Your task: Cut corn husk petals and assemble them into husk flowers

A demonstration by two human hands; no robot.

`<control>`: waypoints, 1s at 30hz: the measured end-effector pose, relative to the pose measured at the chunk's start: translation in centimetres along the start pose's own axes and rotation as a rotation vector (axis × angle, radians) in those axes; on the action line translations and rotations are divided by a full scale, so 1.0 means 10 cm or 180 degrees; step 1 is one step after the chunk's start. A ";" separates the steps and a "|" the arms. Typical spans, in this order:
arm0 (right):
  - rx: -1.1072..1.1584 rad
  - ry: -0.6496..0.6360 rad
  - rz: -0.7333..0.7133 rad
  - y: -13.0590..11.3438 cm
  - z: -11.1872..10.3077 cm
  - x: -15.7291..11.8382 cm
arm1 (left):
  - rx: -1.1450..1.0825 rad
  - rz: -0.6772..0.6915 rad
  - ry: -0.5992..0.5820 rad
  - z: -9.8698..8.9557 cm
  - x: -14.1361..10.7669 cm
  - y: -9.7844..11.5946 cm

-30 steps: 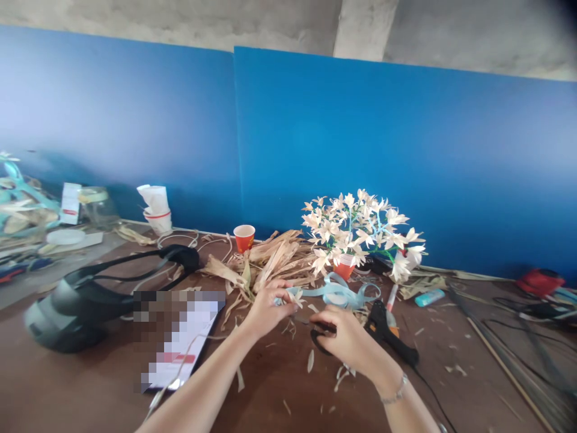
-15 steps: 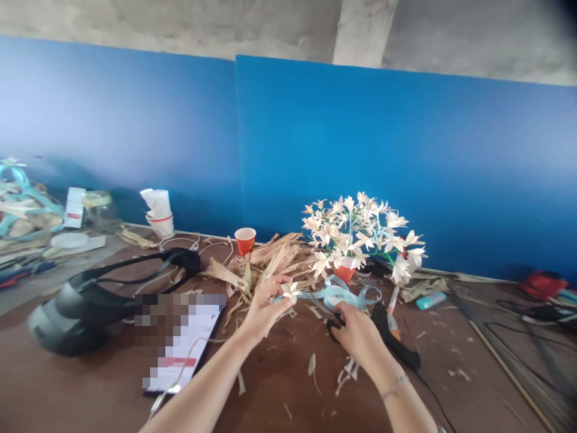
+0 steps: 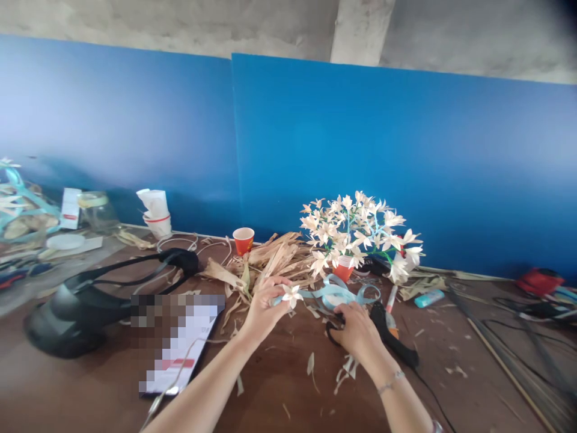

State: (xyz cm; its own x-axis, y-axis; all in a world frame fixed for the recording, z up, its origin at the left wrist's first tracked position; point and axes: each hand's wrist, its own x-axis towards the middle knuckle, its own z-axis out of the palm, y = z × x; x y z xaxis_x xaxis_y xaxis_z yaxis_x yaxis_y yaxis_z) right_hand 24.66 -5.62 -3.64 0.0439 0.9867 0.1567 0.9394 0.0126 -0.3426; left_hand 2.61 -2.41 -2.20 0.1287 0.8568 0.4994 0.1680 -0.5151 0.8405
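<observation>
My left hand [image 3: 265,304] pinches a small cream-white flower [image 3: 293,296] made of pointed petals, held up above the table. Pale blue ribbon [image 3: 336,291] runs from beside the flower to a loose coil on the right. At that coil's near edge, my right hand [image 3: 356,328] is closed round the black loop handles of what look like scissors [image 3: 332,334]; their blades are hidden. Just right of this hand lies a black glue gun [image 3: 396,343] with a cord. Behind the ribbon, a bouquet of similar flowers [image 3: 356,231] stands in a red paper cup [image 3: 342,269].
Dry corn husks [image 3: 274,255] are heaped at the back beside another red cup [image 3: 244,242]. A phone-like slab [image 3: 189,343], partly blurred, and a black strapped headset [image 3: 72,325] lie on the left. Scraps litter the brown table; a light blue packet [image 3: 429,298] is on the right.
The flower in my left hand has turned slightly, its face now showing more fully. My right hand has barely shifted at the scissors. The whole view has moved a little.
</observation>
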 end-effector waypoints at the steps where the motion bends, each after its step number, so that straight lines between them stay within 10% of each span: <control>1: -0.0005 -0.0014 0.0034 -0.01 -0.01 0.00 | -0.0038 -0.0029 -0.0021 0.01 0.00 -0.01; 13: 0.0175 0.0311 -0.0039 0.00 0.00 0.00 | -0.0495 -0.0592 -0.0116 0.07 0.00 -0.11; 30: 0.3178 -0.0058 -0.0266 -0.53 -0.05 -0.14 | 0.0834 0.0773 -0.0597 0.13 -0.07 0.03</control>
State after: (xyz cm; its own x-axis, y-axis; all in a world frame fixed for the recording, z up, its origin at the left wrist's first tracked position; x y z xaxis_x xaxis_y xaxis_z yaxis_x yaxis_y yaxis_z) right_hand 19.74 -7.19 -1.62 -0.0223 0.9786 0.2043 0.2232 0.2041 -0.9532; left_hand 3.80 -3.20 -2.55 0.3674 0.7025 0.6095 0.3511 -0.7116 0.6085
